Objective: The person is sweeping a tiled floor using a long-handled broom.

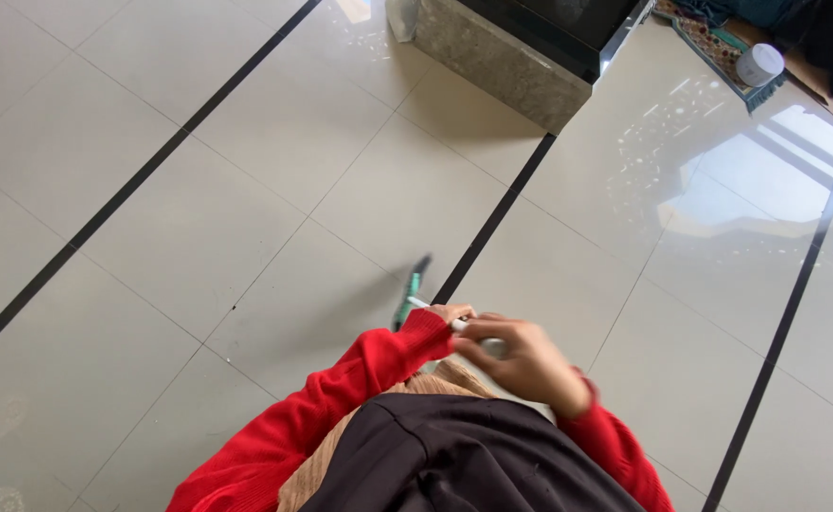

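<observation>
Red knitted sleeves (341, 398), both hands on slim white broom handle (459, 325).

A home, by its glossy tiled floor (246, 190), patterned rug (715, 47) and stone-based cabinet (502, 57).

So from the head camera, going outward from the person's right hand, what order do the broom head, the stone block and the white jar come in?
From the right hand:
1. Broom head, green, on the floor just up-left of the hand.
2. Stone block, speckled, at the top centre.
3. White jar, on the patterned mat in the top right corner.
</observation>
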